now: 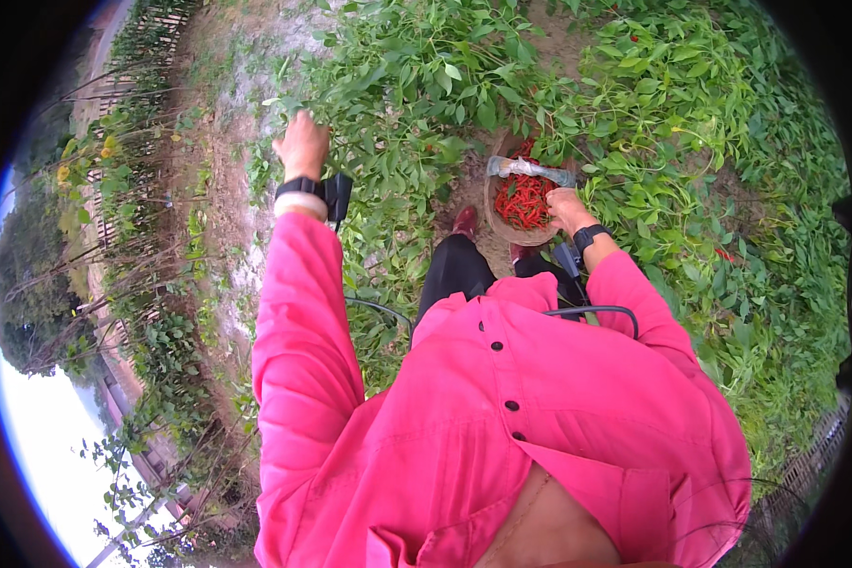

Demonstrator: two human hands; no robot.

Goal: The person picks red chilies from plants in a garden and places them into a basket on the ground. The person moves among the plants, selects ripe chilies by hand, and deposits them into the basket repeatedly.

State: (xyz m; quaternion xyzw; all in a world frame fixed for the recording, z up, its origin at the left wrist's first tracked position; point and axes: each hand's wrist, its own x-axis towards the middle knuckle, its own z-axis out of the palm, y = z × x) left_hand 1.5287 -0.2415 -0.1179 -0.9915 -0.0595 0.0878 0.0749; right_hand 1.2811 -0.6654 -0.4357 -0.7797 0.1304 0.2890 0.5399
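Observation:
Many red chili peppers (522,202) fill much of a round woven basket (495,226) on the ground by my feet; its handle (532,169) is wrapped in pale plastic. My right hand (568,208) is at the basket's right rim, its fingertips near the peppers; whether it grips anything cannot be told. Stretched out to the upper left, my left hand (304,145) is among the leaves of a pepper plant (376,135). Its fingers are turned away and partly hidden, so what they touch cannot be seen.
Leafy pepper plants (653,128) stand close on the right, a few red peppers (724,255) among them. Bare soil (213,170) runs along the left, beside a stick fence (106,206) with climbing plants. My red boots (465,220) are beside the basket. Black cables (376,305) hang near my waist.

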